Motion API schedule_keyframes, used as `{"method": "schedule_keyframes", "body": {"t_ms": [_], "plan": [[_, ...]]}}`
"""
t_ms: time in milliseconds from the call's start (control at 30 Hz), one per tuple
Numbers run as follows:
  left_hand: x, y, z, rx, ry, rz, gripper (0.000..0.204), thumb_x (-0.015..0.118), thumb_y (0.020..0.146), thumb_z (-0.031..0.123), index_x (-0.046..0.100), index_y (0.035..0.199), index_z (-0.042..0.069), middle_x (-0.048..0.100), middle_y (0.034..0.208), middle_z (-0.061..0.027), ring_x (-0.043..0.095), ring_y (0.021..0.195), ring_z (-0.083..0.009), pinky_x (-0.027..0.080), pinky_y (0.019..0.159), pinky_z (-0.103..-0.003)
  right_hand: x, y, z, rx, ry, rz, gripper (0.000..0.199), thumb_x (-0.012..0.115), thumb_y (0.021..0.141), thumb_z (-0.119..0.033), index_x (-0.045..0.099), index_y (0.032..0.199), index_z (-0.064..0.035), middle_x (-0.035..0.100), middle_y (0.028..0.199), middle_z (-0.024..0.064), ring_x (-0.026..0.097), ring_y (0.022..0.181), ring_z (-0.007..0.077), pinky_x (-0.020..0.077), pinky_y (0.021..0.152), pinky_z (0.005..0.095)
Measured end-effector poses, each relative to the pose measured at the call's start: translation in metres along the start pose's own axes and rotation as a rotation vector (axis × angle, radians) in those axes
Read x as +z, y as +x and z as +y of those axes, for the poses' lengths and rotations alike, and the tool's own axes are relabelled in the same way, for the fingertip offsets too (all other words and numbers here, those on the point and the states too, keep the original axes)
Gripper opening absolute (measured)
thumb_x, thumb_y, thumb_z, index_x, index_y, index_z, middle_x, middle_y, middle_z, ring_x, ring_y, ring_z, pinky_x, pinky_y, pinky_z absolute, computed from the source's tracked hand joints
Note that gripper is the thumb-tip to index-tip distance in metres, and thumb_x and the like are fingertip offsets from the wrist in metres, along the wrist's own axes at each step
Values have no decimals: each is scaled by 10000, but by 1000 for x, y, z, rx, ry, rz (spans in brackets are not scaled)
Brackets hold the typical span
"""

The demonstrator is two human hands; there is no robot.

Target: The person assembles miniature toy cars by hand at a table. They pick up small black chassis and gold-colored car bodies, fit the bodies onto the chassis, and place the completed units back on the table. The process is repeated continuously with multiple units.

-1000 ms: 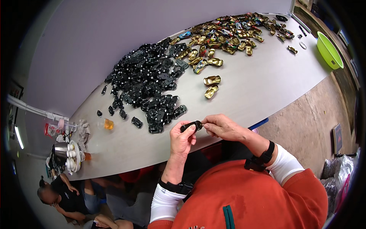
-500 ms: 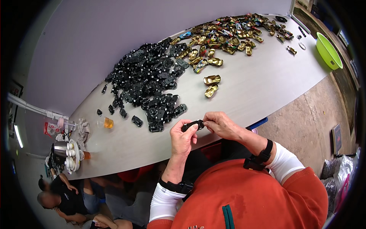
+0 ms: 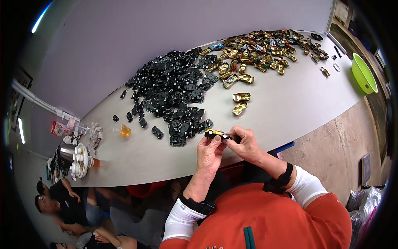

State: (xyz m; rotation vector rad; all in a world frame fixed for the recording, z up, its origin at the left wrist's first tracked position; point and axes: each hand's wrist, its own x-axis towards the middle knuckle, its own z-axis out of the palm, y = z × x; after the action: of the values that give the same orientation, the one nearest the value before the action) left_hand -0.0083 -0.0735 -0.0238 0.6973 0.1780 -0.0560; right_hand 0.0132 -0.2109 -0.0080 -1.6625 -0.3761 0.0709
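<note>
Toy car held between both hands over the table edge

People (image 3: 62, 199) are sitting low at the far left, below the end of the long grey table (image 3: 290, 108). On that end a metal kettle (image 3: 66, 151) is standing beside a round tray of small white cups (image 3: 79, 159), with a crumpled cloth (image 3: 96, 133) just behind them and a glass of amber drink (image 3: 124, 130) a little further along. Past the glass, a wide heap of black car parts (image 3: 174, 91) is spreading across the middle of the table, with a few loose pieces lying apart at its left edge.

In front of that heap, the left hand (image 3: 209, 153) is rising from the lower edge, its fingertips pinching the left end of a small toy car (image 3: 216, 133) that shows black and yellow. The right hand (image 3: 248, 145) is closing its thumb and fingers on the car's right end, so both hands are gripping the one car, which is hanging just above the table's near edge, close to the black heap. Both wrists are wearing black bands over white sleeves.

Further right, two gold cars (image 3: 240, 103) are lying alone on bare table, and a pile of gold and coloured cars (image 3: 265, 50) is filling the far corner. At the far right, a green bowl (image 3: 364, 74) is sitting near the table's end.
</note>
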Motion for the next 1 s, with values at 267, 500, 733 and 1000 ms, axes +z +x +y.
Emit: {"method": "schedule_keyframes", "body": {"t_ms": [267, 500, 733, 1000], "plan": [[-15, -13, 8, 68, 537, -109, 173, 606, 820, 21, 584, 989, -1, 581, 854, -24, 567, 684, -100, 477, 609, -230, -36, 5, 8, 356, 166, -186, 210, 657, 798, -204, 617, 728, -10, 526, 598, -31, 444, 587, 34, 370, 515, 219], [-11, -15, 13, 153, 941, -308, 120, 584, 814, -14, 607, 931, -4, 567, 736, -38, 504, 577, -79, 427, 541, -206, -29, 10, -4, 128, 71, -378, 192, 686, 762, -174, 625, 766, 8, 558, 596, 12, 465, 600, 55, 396, 523, 259], [4, -26, 16, -238, 556, -153, 120, 560, 856, 62, 569, 957, -4, 558, 663, -50, 453, 475, -80, 369, 420, -205, -26, 7, -2, -77, -146, -248, 153, 591, 834, -141, 615, 888, 0, 597, 659, 120, 586, 607, 207, 439, 551, 331], [-9, -18, 16, -275, 522, -159, 166, 593, 841, 75, 582, 995, 13, 546, 678, -5, 423, 467, -36, 337, 415, -168, -34, -6, -11, 219, 46, -404, 173, 445, 900, -86, 539, 987, 29, 484, 604, 19, 437, 545, 90, 384, 487, 261]]}}
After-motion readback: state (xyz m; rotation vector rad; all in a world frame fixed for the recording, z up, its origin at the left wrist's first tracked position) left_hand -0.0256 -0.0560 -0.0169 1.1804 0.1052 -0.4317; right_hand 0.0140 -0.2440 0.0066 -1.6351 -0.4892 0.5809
